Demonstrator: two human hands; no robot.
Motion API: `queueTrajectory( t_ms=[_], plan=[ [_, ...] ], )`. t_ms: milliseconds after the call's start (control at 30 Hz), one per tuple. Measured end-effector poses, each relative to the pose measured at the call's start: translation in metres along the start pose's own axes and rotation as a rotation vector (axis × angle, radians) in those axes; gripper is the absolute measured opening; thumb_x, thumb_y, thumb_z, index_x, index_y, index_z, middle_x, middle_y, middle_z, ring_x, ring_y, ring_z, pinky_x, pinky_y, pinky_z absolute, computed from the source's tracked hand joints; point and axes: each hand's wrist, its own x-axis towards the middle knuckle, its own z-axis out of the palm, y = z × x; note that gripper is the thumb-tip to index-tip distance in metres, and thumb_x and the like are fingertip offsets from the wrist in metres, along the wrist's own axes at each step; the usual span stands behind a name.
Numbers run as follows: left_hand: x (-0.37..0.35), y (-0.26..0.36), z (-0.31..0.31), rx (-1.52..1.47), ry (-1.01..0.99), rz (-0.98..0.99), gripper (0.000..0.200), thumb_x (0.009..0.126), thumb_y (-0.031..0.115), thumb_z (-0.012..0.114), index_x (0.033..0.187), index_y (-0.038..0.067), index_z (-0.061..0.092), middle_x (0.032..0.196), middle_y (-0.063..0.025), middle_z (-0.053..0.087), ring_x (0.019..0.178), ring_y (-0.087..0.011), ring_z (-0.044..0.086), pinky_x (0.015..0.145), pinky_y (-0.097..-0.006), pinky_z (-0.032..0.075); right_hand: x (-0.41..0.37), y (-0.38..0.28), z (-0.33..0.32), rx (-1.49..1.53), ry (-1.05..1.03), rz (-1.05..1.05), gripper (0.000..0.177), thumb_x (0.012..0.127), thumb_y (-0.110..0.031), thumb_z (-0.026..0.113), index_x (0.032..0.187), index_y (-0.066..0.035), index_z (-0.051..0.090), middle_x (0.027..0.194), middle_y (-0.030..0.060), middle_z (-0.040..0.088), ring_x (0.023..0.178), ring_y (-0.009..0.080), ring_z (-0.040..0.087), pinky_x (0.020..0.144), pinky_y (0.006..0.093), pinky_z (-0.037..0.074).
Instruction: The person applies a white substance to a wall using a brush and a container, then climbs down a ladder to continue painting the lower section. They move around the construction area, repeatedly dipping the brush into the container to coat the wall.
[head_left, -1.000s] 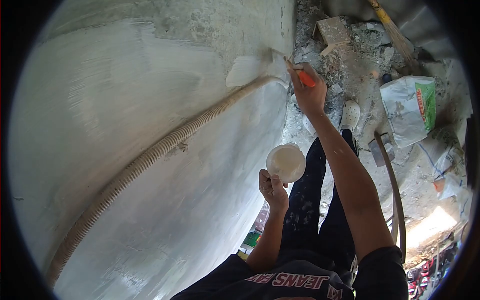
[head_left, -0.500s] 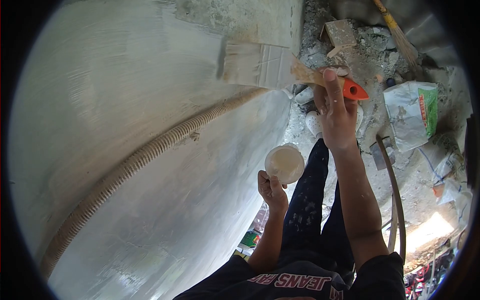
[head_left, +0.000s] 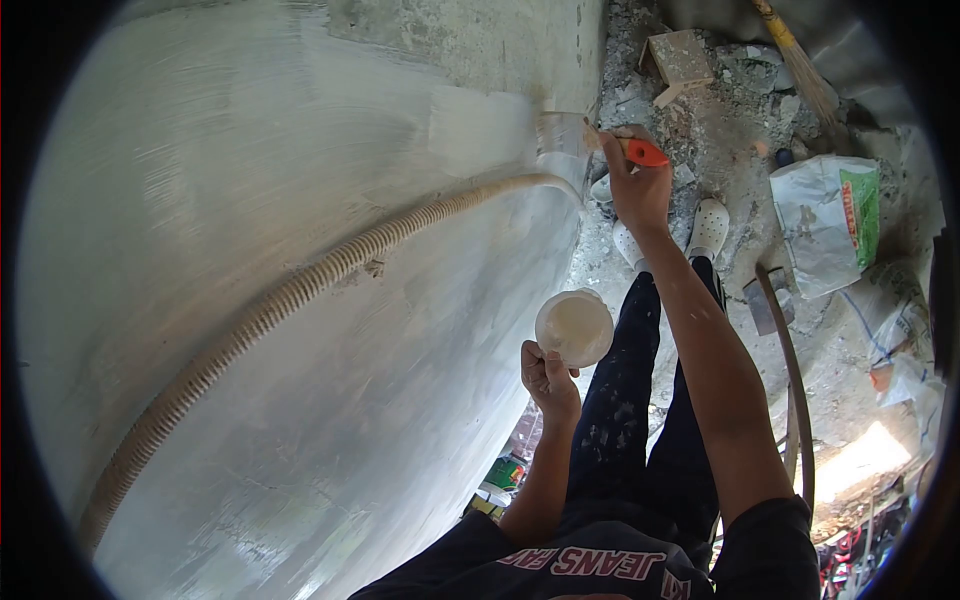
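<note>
My right hand [head_left: 640,190] is closed round the handle of a wide paintbrush [head_left: 565,135] with an orange handle end. Its pale bristles lie against the wall [head_left: 300,150] near the wall's right edge, just above the end of a ribbed hose [head_left: 330,265]. A pale, freshly coated patch shows on the wall to the left of the bristles. Lower down, my left hand [head_left: 550,380] grips a round white container [head_left: 575,327] by its rim, thumb on top. Pale, creamy liquid shows inside it.
The ribbed hose curves across the wall. Rubble covers the floor at the back, with a broken block [head_left: 680,58] and a straw broom [head_left: 800,65]. A white and green sack [head_left: 825,222] lies at right, near a bent dark strip [head_left: 788,370]. White clogs [head_left: 709,225] are on my feet.
My right hand has moved the brush right and slightly down along the wall, uncovering a pale coated patch. My left hand and the container have hardly shifted.
</note>
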Motion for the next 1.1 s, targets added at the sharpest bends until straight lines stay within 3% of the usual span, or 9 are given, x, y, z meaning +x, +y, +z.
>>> queueTrajectory(
  t_ms=[233,367,467,567,767,833,867,1033,1100],
  plan=[
    [-0.001,0.002,0.003,0.014,-0.031,0.012,0.015,0.088,0.019,0.049,0.084,0.012,0.036,0.069,-0.0018,0.05,0.054,-0.007,0.044,0.046,-0.0219,0.035,-0.029,-0.106,-0.017,0.17,-0.267,-0.054,0.008,0.087,-0.008,0.062,0.086,0.0,0.061,0.066,0.0017,0.058,0.057,0.0073,0.052,0.054,0.0222,0.042],
    [-0.001,0.004,0.005,-0.009,-0.047,0.042,0.016,0.089,0.019,0.049,0.083,0.012,0.036,0.069,-0.0022,0.05,0.053,-0.007,0.044,0.046,-0.0217,0.036,-0.042,-0.125,-0.027,0.418,-0.151,-0.194,0.01,0.089,-0.01,0.061,0.091,-0.001,0.058,0.062,-0.0023,0.053,0.054,0.0037,0.046,0.049,0.0195,0.037],
    [-0.002,0.006,0.004,0.041,-0.051,0.056,0.016,0.089,0.02,0.049,0.083,0.012,0.036,0.068,-0.0024,0.05,0.052,-0.0071,0.044,0.045,-0.0219,0.036,-0.042,-0.124,-0.042,0.789,-0.249,0.267,0.012,0.09,-0.014,0.062,0.095,-0.004,0.056,0.067,-0.0058,0.051,0.054,-0.0003,0.042,0.048,0.0165,0.031],
    [-0.002,0.004,0.003,0.038,-0.07,0.055,0.018,0.089,0.021,0.05,0.082,0.011,0.036,0.067,-0.0024,0.05,0.051,-0.0072,0.044,0.045,-0.0219,0.036,-0.037,-0.089,-0.028,0.867,-0.236,0.376,0.014,0.091,-0.016,0.061,0.095,-0.005,0.055,0.065,-0.0072,0.047,0.052,-0.0009,0.037,0.047,0.0162,0.027],
    [-0.006,0.007,0.007,0.029,-0.057,0.055,0.019,0.089,0.022,0.051,0.082,0.011,0.037,0.066,-0.0025,0.051,0.051,-0.0071,0.045,0.045,-0.0215,0.037,-0.034,-0.003,-0.009,0.516,-0.118,0.46,0.014,0.088,-0.018,0.064,0.092,-0.005,0.06,0.066,-0.0031,0.051,0.054,0.0028,0.042,0.05,0.0184,0.034],
    [-0.007,0.004,0.007,0.057,-0.065,0.049,0.019,0.089,0.022,0.051,0.082,0.011,0.037,0.067,-0.0027,0.051,0.051,-0.0074,0.045,0.045,-0.0218,0.038,-0.031,0.005,-0.005,0.146,-0.01,0.143,0.012,0.086,-0.014,0.064,0.092,-0.003,0.062,0.072,0.0007,0.059,0.058,0.0056,0.048,0.054,0.02,0.04],
    [-0.007,0.003,0.007,0.059,-0.068,0.05,0.019,0.089,0.022,0.051,0.082,0.011,0.037,0.067,-0.0027,0.051,0.051,-0.0074,0.045,0.045,-0.0218,0.038,-0.031,0.008,-0.005,0.147,-0.007,0.143,0.012,0.086,-0.014,0.064,0.092,-0.003,0.062,0.072,0.0007,0.059,0.058,0.0056,0.048,0.054,0.02,0.04],
    [-0.01,0.004,0.009,0.109,-0.078,0.036,0.02,0.089,0.024,0.051,0.082,0.01,0.037,0.067,-0.0032,0.051,0.052,-0.0078,0.045,0.046,-0.0224,0.038,-0.026,-0.067,-0.01,0.162,-0.016,-0.096,0.01,0.085,-0.01,0.065,0.087,-0.001,0.064,0.067,0.0031,0.062,0.055,0.0074,0.052,0.052,0.0213,0.042],
    [-0.009,0.002,0.009,0.083,-0.091,0.046,0.021,0.09,0.024,0.051,0.082,0.01,0.037,0.067,-0.0033,0.051,0.052,-0.0079,0.045,0.045,-0.0224,0.038,-0.031,-0.109,-0.021,0.181,-0.185,0.006,0.01,0.085,-0.01,0.065,0.085,0.0,0.064,0.063,0.004,0.062,0.054,0.0072,0.054,0.052,0.0209,0.042]
  ],
)
